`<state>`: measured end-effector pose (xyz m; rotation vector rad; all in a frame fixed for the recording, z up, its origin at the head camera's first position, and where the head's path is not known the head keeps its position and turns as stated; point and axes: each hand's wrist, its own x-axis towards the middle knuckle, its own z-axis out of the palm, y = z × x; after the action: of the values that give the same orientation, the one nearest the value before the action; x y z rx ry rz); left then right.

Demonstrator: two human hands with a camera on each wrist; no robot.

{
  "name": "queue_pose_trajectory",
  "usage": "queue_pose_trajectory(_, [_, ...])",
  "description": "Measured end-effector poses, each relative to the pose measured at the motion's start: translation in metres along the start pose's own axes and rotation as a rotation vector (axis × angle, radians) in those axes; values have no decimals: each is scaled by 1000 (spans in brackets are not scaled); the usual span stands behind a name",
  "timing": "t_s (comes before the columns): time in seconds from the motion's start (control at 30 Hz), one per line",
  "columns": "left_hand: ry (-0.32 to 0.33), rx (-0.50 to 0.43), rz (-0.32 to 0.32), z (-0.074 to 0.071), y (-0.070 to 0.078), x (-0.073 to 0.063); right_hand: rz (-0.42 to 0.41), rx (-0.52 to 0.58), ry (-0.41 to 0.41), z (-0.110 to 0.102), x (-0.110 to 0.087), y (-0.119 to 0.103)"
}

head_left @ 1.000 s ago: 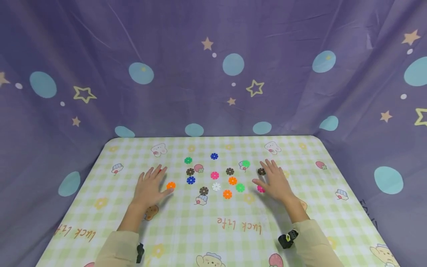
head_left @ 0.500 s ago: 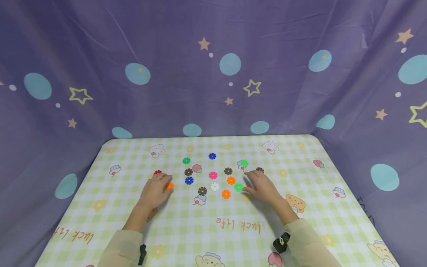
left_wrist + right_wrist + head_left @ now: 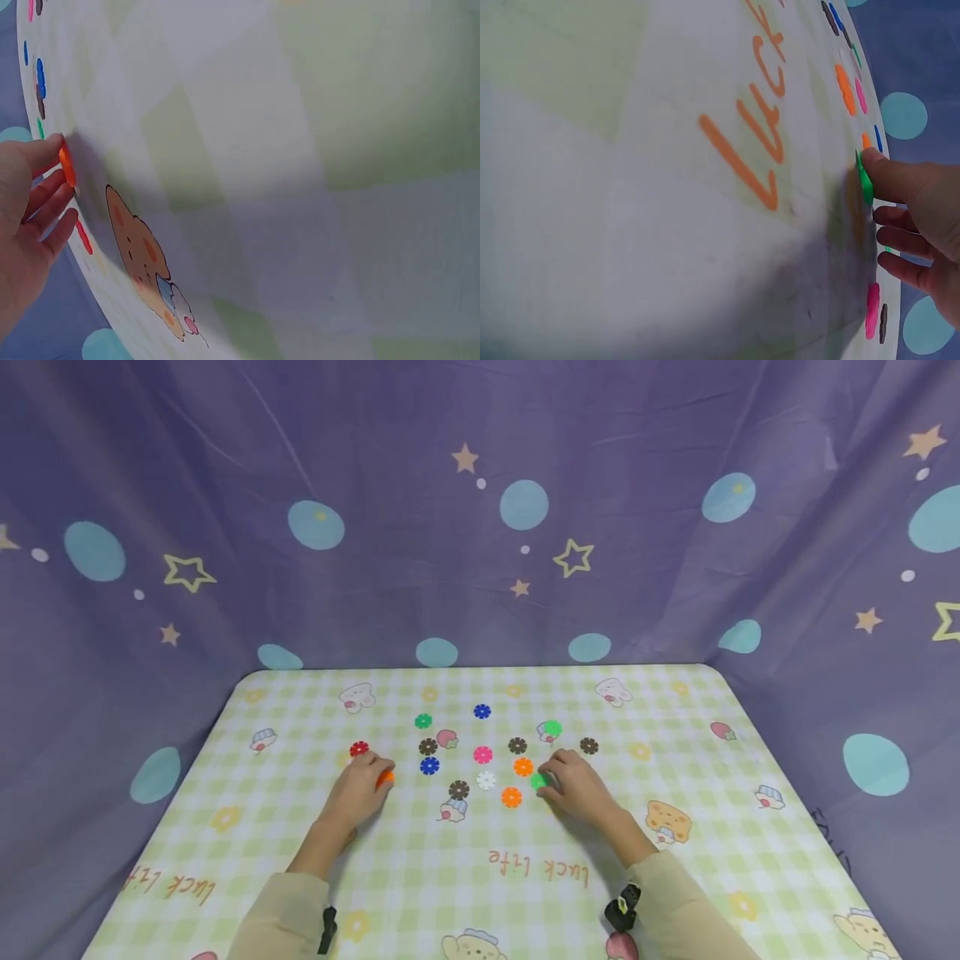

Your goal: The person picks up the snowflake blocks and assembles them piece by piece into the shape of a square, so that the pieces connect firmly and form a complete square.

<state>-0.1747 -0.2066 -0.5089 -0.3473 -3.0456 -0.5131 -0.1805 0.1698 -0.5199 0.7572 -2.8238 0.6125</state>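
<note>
My left hand [image 3: 358,789] pinches an orange notched plastic disc [image 3: 67,166] between thumb and fingers, close over the tablecloth. A red disc [image 3: 359,749] lies just beyond its fingertips. At the right, my right hand [image 3: 581,785] has thumb and fingertips on a light green disc [image 3: 864,180], which stands tilted against the thumb in the right wrist view. Beside it lie an orange disc [image 3: 522,767] and another orange disc [image 3: 512,797]. A pink disc [image 3: 872,310] and a brown disc [image 3: 883,324] lie past the right hand's lower fingers.
Several more discs are spread across the middle, among them a white one [image 3: 486,780], a pink one [image 3: 483,755] and a blue one [image 3: 430,766]. The table wears a green checked cloth [image 3: 420,893]. A purple curtain [image 3: 390,585] hangs behind its far edge.
Both hands have come down from spread fingers and closed in, the left on the orange disc, the right moving inward to the green disc. The red disc now shows fully.
</note>
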Motion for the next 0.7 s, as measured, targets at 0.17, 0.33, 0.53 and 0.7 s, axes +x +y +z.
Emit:
queue_pose_trajectory(0.17, [-26, -19, -39, -3, 3, 1, 51, 37, -20, 2, 3, -2])
queue_pose_trajectory(0.33, [-43, -75, -82, -8, 6, -1, 132, 143, -64, 2, 5, -6])
queue_pose_trajectory(0.53, [-57, -200, -124, -10, 10, -3, 168, 305, -72, 4, 5, -9])
queue_pose_trajectory(0.7, [-9, -315, -156, -7, 16, -3, 173, 358, -61, 5, 5, -8])
